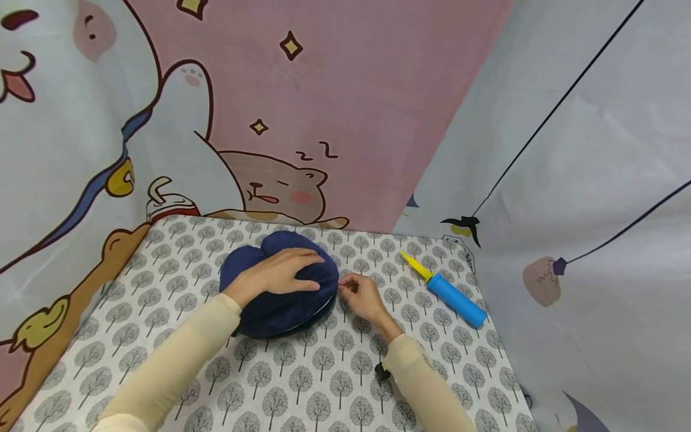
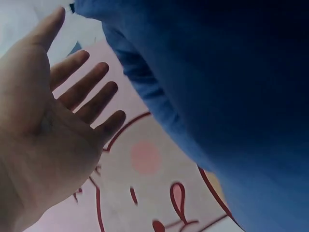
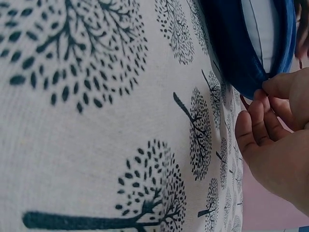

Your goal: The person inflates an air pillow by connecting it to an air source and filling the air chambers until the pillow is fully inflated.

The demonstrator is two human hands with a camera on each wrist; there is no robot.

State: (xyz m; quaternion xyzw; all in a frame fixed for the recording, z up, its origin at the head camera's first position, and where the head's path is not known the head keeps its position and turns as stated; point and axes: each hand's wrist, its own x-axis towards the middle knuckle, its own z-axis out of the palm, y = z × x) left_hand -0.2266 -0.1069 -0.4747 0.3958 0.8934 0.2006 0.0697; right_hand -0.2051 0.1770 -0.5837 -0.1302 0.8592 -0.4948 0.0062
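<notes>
A navy-blue plush neck pillow (image 1: 288,309), two-lobed at its far side, lies on the tree-print tablecloth. A slit along its edge shows white inner lining (image 3: 260,29) in the right wrist view. Above the pillow my left hand (image 1: 281,270) is held with fingers extended and spread; in the left wrist view that palm (image 2: 48,121) is bare and apart from the blue fabric (image 2: 217,96). At the slit's end, my right hand (image 1: 360,294) pinches what looks like the zip pull between thumb and fingertips (image 3: 273,87). The pull itself is mostly hidden by the fingers.
A blue hand pump (image 1: 456,300) with a yellow nozzle (image 1: 415,264) lies to the right on the tablecloth (image 1: 259,408). Near my right forearm is a small black object (image 1: 382,372). Cartoon-printed curtains (image 1: 367,90) stand behind and at both sides.
</notes>
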